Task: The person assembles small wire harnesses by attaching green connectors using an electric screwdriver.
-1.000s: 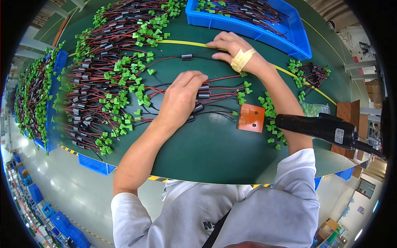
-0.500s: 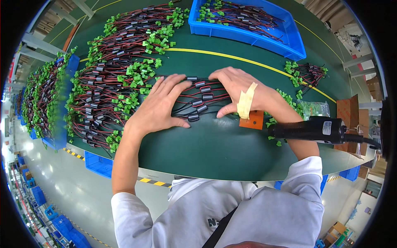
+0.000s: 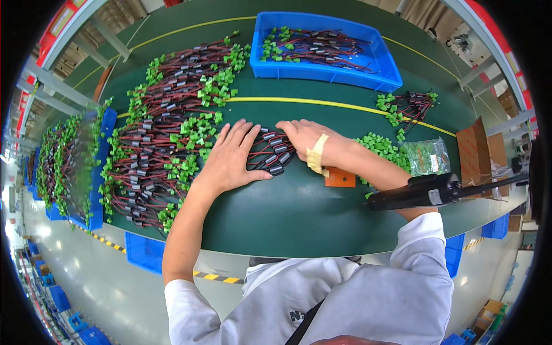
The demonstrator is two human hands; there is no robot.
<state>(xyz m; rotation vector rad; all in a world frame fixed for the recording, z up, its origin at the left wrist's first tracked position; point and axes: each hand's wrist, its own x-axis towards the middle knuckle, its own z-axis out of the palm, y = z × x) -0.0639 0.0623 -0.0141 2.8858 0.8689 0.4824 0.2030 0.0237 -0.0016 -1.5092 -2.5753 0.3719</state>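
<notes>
Between my hands lies a short column of wire leads (image 3: 263, 150) in black and red, each with a black cylindrical core (image 3: 280, 149). My left hand (image 3: 230, 158) rests on their left ends, open, fingers spread and thumb pointing right. On the other side my right hand (image 3: 307, 141) cups the right ends with loosely bent fingers; its thumb is mostly hidden. A strip of cream tape (image 3: 316, 154) is on my right wrist. An orange plate (image 3: 340, 178) lies beside that wrist.
Many similar leads with green clips (image 3: 155, 132) are heaped to the left. A blue bin (image 3: 322, 72) at the back holds more. At right are loose green clips (image 3: 382, 148), a clear bag (image 3: 428, 156), a cardboard box (image 3: 474, 152) and a black corded tool (image 3: 414, 192).
My hands have come closer together, the right one moving left, and the leads between them are bunched more tightly. The view has shifted, showing more of the table's far side.
</notes>
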